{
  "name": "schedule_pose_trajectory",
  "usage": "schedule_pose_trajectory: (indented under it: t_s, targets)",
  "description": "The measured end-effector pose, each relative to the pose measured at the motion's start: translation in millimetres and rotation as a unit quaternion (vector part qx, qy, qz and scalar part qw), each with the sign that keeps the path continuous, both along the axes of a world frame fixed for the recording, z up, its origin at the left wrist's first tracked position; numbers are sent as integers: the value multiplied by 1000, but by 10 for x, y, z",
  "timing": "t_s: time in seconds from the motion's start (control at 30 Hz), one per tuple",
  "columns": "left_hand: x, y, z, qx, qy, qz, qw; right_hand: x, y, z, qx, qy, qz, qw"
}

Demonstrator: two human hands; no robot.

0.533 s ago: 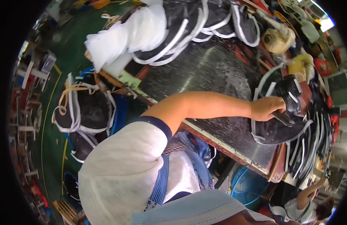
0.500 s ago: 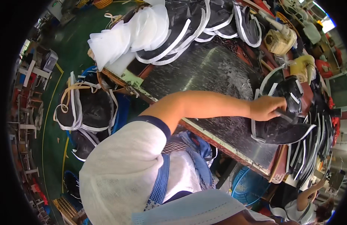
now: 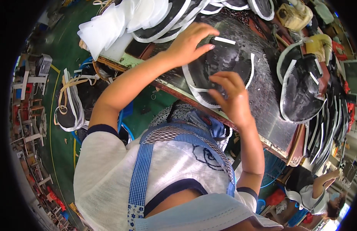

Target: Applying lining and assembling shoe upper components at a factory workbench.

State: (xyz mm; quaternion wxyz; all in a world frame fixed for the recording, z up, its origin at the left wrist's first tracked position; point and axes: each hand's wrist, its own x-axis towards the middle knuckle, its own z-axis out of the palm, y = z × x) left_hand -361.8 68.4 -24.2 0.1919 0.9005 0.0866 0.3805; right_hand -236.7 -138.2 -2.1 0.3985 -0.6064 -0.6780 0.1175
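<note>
A black, curved sheet piece with white edging lies on the dark work surface in front of me. It looks like a shoe upper, though I cannot be sure. Over its far left edge is my left hand, thumb and fingers apart beside a short white strip. My right hand hovers at the near side of the piece, fingers bent and parted from the thumb. Neither hand visibly grips it. To the right lies another white-edged black piece.
White translucent sheets are fanned out at the far left. Yellowish plastic containers stand at the far right. Many black strips with white edges hang off the right side. A person works at lower right.
My left hand has come back from the right side, where it held a black piece. A white-edged piece now lies in front of me, and my right hand has come into view.
</note>
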Motion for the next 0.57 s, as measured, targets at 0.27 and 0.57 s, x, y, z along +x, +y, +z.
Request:
schedule_pose_trajectory:
  t_s: [0.27,0.57]
  targets:
    - [-463,-182,-375,-32,103,-32,994,-425,44,-259,-9,-53,98,994]
    - [-1359,562,198,-93,-46,196,975,-759,388,133,-58,-33,258,964]
